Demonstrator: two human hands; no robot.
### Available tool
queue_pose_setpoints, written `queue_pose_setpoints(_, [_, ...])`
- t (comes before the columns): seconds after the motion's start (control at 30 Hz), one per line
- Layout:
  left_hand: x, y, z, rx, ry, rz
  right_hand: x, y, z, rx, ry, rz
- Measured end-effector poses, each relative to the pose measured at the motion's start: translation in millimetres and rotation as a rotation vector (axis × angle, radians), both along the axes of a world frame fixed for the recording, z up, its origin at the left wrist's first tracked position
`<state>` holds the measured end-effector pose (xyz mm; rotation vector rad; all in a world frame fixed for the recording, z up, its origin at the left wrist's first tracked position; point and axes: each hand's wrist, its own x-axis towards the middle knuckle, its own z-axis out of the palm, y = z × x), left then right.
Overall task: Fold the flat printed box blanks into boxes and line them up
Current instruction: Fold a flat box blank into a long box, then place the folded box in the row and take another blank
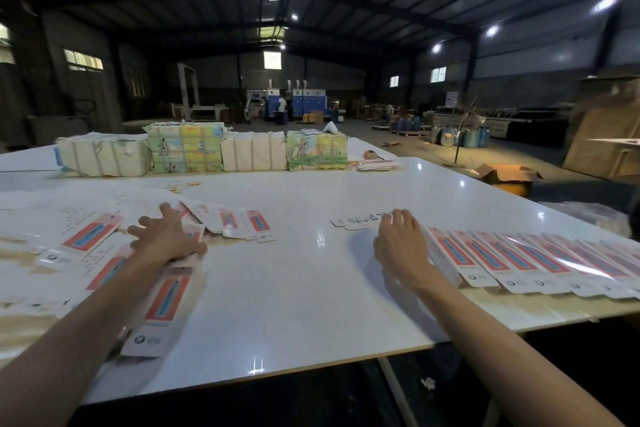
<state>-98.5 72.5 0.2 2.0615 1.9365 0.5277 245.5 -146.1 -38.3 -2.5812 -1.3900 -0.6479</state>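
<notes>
Box blanks (91, 236) under left grip (166, 236), fingers spread flat; right grip (401, 243) flat too, holds nothing, touching end of box row (485, 253) on desk (311, 288).

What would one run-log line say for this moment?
left hand: open, pressing on flat box blanks | right hand: open, touching end of row of folded boxes | wrapped bundles: far side of table

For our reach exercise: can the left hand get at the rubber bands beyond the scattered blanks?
Probably yes: the rubber bands lie on the table just past the left hand, with only flat blanks between.
</notes>
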Motion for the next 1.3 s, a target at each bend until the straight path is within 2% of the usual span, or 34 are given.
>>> queue_pose_setpoints(0.1, [25, -21, 3, -0.014, -0.102, -0.158, -36, 38, 11, 0.217, 0.338, 0.299])
queue_pose_setpoints(0.2, [52, -50, 6, 0.044, -0.143, -0.284, -75, 70, 20, 0.320, 0.747, 0.497])
queue_pose_setpoints(0.37, [83, -91, -4, 0.123, -0.073, -0.412, -120, 99, 2, 0.391, 1.444, 0.664])
queue_pose_setpoints(0.47, [84, -94, -16, 0.078, -0.163, -0.502, -122, 104, -13, 0.584, 1.656, 0.669])
queue_pose_setpoints(0.57, [87, -88, -15, -0.087, -0.544, -0.578, -111, 102, -14, 0.657, 1.711, 0.698])
queue_pose_setpoints(0.63, [93, -83, -11, -0.232, -0.783, -0.528, -106, 97, -10, 0.631, 1.725, 0.738])
queue_pose_setpoints(0.7, [95, -79, -10, -0.428, -0.950, -0.487, -104, 94, -10, 0.619, 1.716, 0.745])
queue_pose_setpoints(0.77, [93, -78, -16, -0.654, -1.095, -0.564, -102, 92, -11, 0.603, 1.701, 0.715])
queue_pose_setpoints(0.87, [86, -77, -30, -0.821, -1.298, -0.621, -99, 92, -12, 0.537, 1.659, 0.693])
queue_pose_setpoints(0.97, [84, -74, -41, -0.784, -1.349, -0.565, -99, 95, -14, 0.517, 1.626, 0.732])
queue_pose_setpoints(1.07, [84, -68, -48, -0.593, -1.323, -0.507, -101, 96, -14, 0.477, 1.424, 0.722])
queue_pose_setpoints(1.1, [83, -68, -48, -0.588, -1.313, -0.498, -101, 96, -15, 0.467, 1.349, 0.729])
queue_pose_setpoints(1.2, [82, -69, -50, -0.755, -1.368, -0.562, -102, 91, -17, 0.477, 1.281, 0.750])
queue_pose_setpoints(1.3, [79, -66, -53, -0.800, -1.369, -0.618, -99, 89, -11, 0.483, 1.308, 0.766])
